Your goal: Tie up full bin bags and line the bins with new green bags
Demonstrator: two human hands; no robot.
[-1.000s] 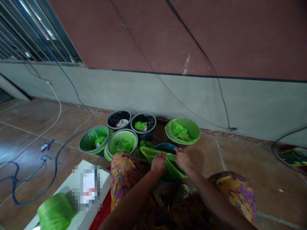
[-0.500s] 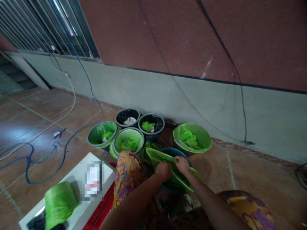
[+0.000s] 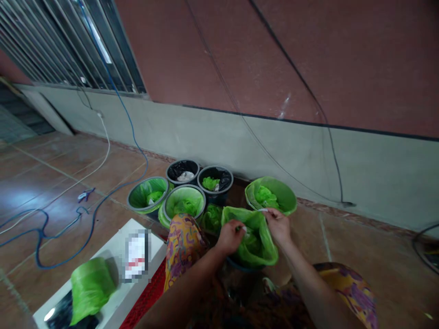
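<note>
- Right hand (image 3: 279, 226): fingers pinching the rim of the bag (image 3: 270, 251).
- Left hand (image 3: 230, 237): fingers curled at its mouth; gripping or not, I can't tell.
- Bag lines the bin (image 3: 245, 267); probably light, soft, slippery, best taken by its rim.
- More bins (image 3: 216, 198) beyond.

We are seeing vivid green on the bag (image 3: 265, 256) and the plastic bundle (image 3: 91, 288), and white on the box (image 3: 107, 254). We are noticing black liners (image 3: 225, 177) inside grey-rimmed bins (image 3: 216, 197). Orange-yellow fabric (image 3: 183, 237) is showing us purple swirls, the floor tiles (image 3: 308, 242) are showing brown with paler lines, and the wall (image 3: 377, 55) is running dull red above pale grey.
</note>
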